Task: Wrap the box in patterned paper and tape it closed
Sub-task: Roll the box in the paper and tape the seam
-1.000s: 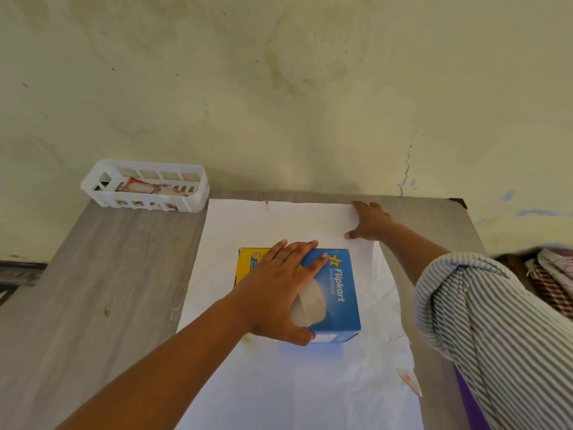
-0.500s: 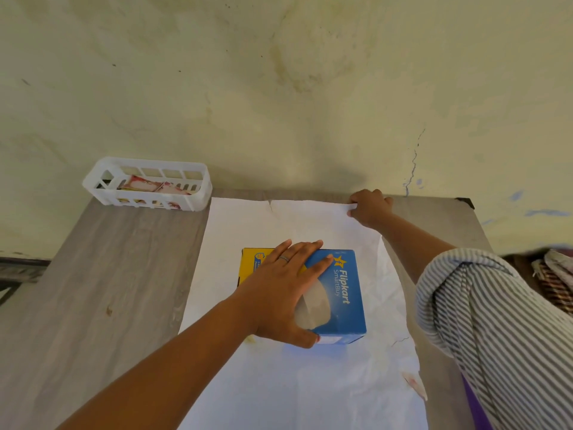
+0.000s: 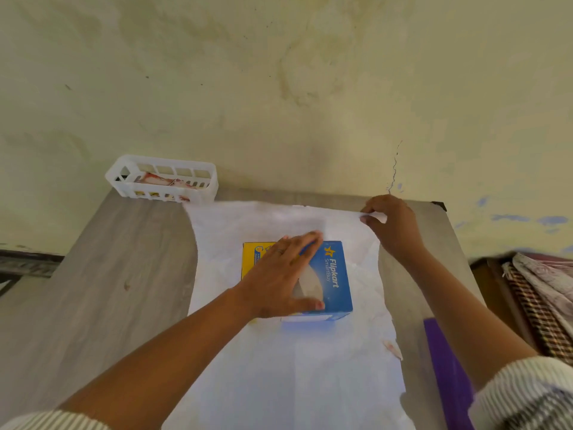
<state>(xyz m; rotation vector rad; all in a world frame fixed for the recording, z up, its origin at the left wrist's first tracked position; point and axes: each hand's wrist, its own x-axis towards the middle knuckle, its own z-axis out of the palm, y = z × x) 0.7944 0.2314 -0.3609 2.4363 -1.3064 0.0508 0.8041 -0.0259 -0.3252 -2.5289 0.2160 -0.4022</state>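
A blue and yellow box [image 3: 336,276] lies flat in the middle of a large sheet of paper [image 3: 279,367], whose white underside faces up. My left hand [image 3: 283,274] presses flat on the box top with straight fingers. My right hand [image 3: 392,226] pinches the far right corner of the paper and holds that far edge lifted slightly off the table.
The grey wooden table [image 3: 102,290] stands against a yellowish wall. A white plastic basket [image 3: 162,180] with packets sits at the far left corner. A purple strip [image 3: 446,367] lies along the right edge. Patterned cloth [image 3: 539,293] lies beyond the table at the right.
My right hand went from resting flat on the paper's far right corner to pinching it and lifting the far edge. My left hand stayed on the box.
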